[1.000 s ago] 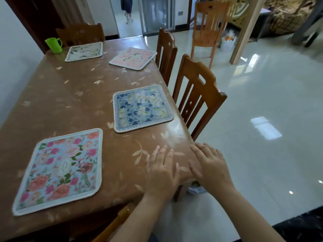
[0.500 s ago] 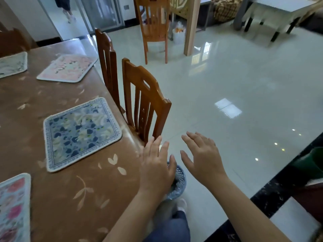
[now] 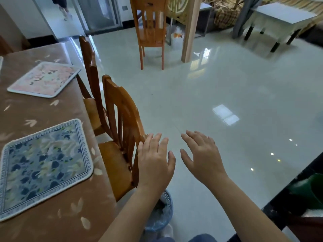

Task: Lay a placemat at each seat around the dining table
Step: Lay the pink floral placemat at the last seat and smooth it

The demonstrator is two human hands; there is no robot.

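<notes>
**Glossy floor (image 3: 227, 84) beside the table (image 3: 52, 224), nothing held**

Pale polished tiles filled most of the room and caught bright spots of light.

Over them, the fingers (image 3: 153, 142) of the left hand (image 3: 155, 163) were straight and slightly spread, palm down, gripping nothing. Their tips overlapped the top corner of the near chair (image 3: 122, 105); whether they touched the wood could not be told. The right hand (image 3: 202, 158) hung just beside the left, apart from it. Its fingers (image 3: 195, 137) were fanned and relaxed over bare floor, with nothing in them either. Both forearms reached in from the bottom of the view. A blue mesh bin (image 3: 166, 217) with a plastic liner stood on the floor under the left forearm.

The near chair was pushed in at the tabletop's right edge. On the tabletop in front of it, the blue placemat (image 3: 45, 168) lay flat just inside that edge. Farther along the same edge stood the far chair (image 3: 88, 58). The pink placemat (image 3: 44, 79) lay flat at that seat, one corner close to the edge. Both mats rested on a brown cloth printed with pale leaves.

Well apart from the table, a third chair (image 3: 152, 32) stood on the open floor beside a wooden post (image 3: 190, 32). A white table (image 3: 283, 14) stood in the far right corner of the room. The legs of another person (image 3: 61, 6) showed in the doorway at the back.
</notes>
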